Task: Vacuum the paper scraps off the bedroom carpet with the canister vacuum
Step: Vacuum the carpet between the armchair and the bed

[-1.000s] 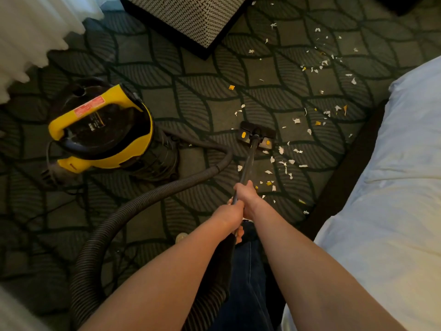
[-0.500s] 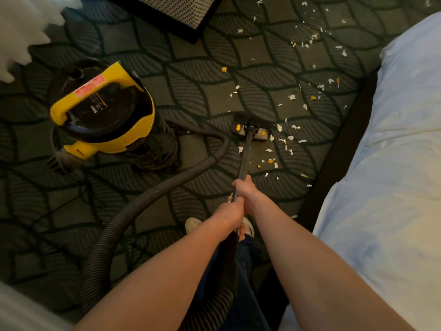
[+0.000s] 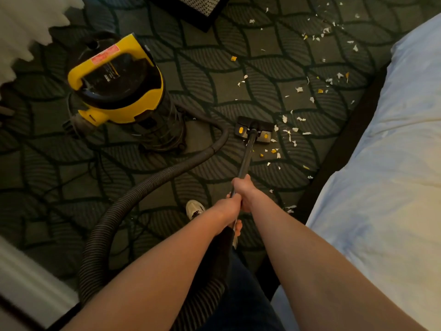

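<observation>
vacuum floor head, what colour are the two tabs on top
Yellow tabs on a black floor head, seen in the head view.

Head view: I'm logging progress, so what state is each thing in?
Vacuum: upright on the carpet.
Hose: curved across the carpet.
Floor head: flat on the carpet.
Left hand: grips the wand.
Right hand: grips the wand.
Wand: tilted.
Paper scraps: scattered on the carpet.

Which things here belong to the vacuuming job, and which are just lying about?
Job: canister vacuum, hose, wand gripped by left hand and right hand, floor head, paper scraps, carpet.
Lying about: bed, white curtain, patterned box, shoe.
</observation>
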### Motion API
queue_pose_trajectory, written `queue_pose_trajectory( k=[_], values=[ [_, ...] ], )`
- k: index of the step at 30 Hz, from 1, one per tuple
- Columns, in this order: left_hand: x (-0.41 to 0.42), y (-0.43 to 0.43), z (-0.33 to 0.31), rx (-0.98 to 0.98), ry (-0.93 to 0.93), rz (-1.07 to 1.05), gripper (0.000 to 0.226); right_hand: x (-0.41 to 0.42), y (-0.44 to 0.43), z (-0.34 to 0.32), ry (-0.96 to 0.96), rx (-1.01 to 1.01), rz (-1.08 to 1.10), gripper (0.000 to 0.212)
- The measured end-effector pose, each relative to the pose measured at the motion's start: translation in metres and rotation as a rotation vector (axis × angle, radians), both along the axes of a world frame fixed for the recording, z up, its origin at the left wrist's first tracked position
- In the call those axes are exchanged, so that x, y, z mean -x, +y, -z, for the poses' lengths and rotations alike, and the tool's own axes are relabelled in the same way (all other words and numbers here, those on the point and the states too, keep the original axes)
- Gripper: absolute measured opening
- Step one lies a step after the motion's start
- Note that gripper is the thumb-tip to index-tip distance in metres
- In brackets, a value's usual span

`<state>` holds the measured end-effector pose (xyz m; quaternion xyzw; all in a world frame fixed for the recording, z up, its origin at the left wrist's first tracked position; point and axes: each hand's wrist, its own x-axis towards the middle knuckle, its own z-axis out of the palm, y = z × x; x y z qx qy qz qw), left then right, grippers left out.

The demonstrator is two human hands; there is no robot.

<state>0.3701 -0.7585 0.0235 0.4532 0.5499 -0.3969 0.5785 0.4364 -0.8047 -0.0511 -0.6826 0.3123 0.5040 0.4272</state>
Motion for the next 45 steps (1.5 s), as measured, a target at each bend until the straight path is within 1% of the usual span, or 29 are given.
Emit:
queue_pose_trajectory(
  k=[3,7,10,14,18,21,26,30,32,33,36,41,45],
  values=[
    [0.016,-0.014,0.001,0.039,0.012,-0.043,0.049,0.015,-0.014,-0.005,0.002,0.001,-0.025,0.057],
    [0.036,-0.029,-0.004,0.029,0.001,-0.009,0.051,0.035,-0.029,-0.007,0.023,-0.001,-0.058,0.064],
    [0.049,-0.036,-0.010,0.011,0.012,-0.004,0.052,0.050,-0.036,-0.008,0.024,0.014,-0.081,0.062],
    [0.065,-0.040,-0.019,0.022,0.009,0.036,0.055,0.068,-0.042,-0.014,0.037,0.006,-0.059,0.057],
    [0.087,-0.043,-0.019,0.051,0.028,0.017,0.053,0.090,-0.046,-0.016,0.051,-0.007,-0.022,0.060],
    [0.105,-0.037,-0.019,0.062,0.037,0.040,0.057,0.109,-0.044,-0.013,0.043,-0.014,0.001,0.060],
    [0.132,-0.026,-0.014,0.087,0.049,0.075,0.055,0.138,-0.035,-0.020,0.060,-0.016,0.044,0.061],
    [0.152,-0.018,-0.014,0.097,0.044,0.109,0.066,0.157,-0.029,-0.026,0.097,-0.024,0.079,0.070],
    [0.160,-0.014,-0.014,0.098,0.051,0.134,0.062,0.165,-0.027,-0.028,0.107,-0.024,0.086,0.072],
    [0.162,-0.012,-0.015,0.099,0.063,0.140,0.059,0.168,-0.025,-0.029,0.107,-0.016,0.085,0.072],
    [0.172,-0.003,-0.019,0.090,0.076,0.195,0.063,0.181,-0.019,-0.029,0.114,-0.004,0.098,0.071],
    [0.185,0.008,-0.027,0.093,0.094,0.230,0.061,0.198,-0.010,-0.032,0.128,-0.009,0.135,0.071],
    [0.195,0.022,-0.028,0.109,0.098,0.286,0.064,0.209,0.000,-0.033,0.136,0.009,0.132,0.065]
  ],
)
